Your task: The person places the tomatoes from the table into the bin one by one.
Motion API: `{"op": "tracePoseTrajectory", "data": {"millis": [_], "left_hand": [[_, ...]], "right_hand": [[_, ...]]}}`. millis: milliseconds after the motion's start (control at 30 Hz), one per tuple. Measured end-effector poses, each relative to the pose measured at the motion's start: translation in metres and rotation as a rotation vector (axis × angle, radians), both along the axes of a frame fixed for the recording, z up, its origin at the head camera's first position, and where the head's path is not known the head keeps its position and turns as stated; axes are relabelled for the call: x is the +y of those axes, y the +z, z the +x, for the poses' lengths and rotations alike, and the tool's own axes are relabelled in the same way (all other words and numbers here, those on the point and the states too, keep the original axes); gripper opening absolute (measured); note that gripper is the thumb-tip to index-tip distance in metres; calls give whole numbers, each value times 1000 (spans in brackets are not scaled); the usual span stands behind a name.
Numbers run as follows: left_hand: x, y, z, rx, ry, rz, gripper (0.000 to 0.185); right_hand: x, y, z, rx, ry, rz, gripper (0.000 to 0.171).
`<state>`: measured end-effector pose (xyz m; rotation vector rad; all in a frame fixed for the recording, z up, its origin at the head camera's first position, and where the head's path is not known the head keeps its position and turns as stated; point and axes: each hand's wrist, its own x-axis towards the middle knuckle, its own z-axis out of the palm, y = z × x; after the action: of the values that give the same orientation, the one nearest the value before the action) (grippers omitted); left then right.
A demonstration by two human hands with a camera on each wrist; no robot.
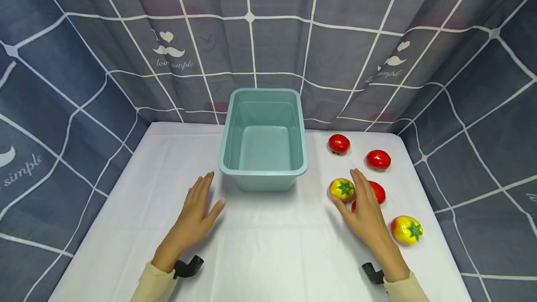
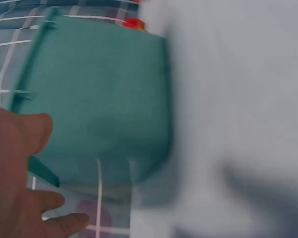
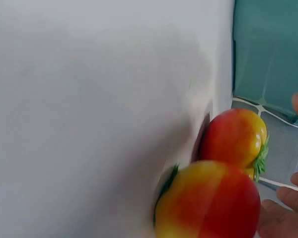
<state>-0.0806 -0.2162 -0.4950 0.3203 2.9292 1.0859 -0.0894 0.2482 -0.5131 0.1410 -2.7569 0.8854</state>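
Note:
Over the white table my left hand (image 1: 195, 220) is held with its fingers straight and its thumb apart, holding nothing. It is nearest the front left corner of a green plastic bin (image 1: 263, 181). On the other side, my right hand (image 1: 366, 213) hovers above a cluster of glossy tomatoes, fingers extended. A yellow tomato (image 1: 342, 189) with a green star-shaped top lies by its thumb and forefinger. Red tomato (image 1: 377, 192) surfaces show partly from under that hand. In the right wrist view, two red-and-yellow tomatoes (image 3: 206, 203) appear close up, with fingers (image 3: 293, 196) apart from them.
Two red tomatoes, one beside the bin (image 1: 339, 144) and one farther right (image 1: 378, 160), lie at the back. A yellow-red tomato (image 1: 407, 230) sits right of my right wrist. Grey checked curtains (image 1: 277, 50) enclose the white table (image 1: 260, 255) at the back and sides.

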Motion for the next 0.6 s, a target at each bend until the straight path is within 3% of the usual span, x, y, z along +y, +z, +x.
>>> {"op": "tracePoseTrajectory", "data": {"millis": [167,300,433,600], "left_hand": [[8,12,-13,-33,-6,360,71],[17,20,-25,6,14,600,61],[26,25,-36,47,21,754,59],[32,26,-44,34,14,849,60]], "right_hand": [[-6,-3,-9,-17,-41,-10,95],[-7,-6,-11,-41,-77,17,93],[-7,-8,-12,-54,-85,54,88],[-8,-10,-14,-92,-77,87,82]]}}
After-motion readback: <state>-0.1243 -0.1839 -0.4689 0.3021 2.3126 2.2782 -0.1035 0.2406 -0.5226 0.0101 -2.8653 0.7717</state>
